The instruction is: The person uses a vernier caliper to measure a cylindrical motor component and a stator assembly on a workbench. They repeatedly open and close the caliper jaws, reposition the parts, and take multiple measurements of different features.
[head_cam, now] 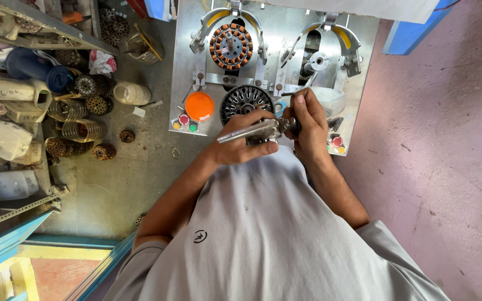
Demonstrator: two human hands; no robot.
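My left hand (241,140) grips a shiny metal tool (252,131) that lies crosswise in front of my chest. My right hand (307,125) closes on the tool's right end, fingers pinched around a small dark part there. Both hands hover over the lower edge of a steel machine panel (185,67). Just beyond my left hand sits a dark slotted stator core (245,100). A stator with copper windings (230,45) is clamped higher on the panel, and an empty winding station (319,60) is to its right.
An orange round cap (199,106) and small coloured push buttons (184,121) sit on the panel's left. On the floor to the left lie several wound stators (97,104), wire coils (83,130), plastic jugs (0,136) and a blue container (34,67). A pink wall (447,139) stands on the right.
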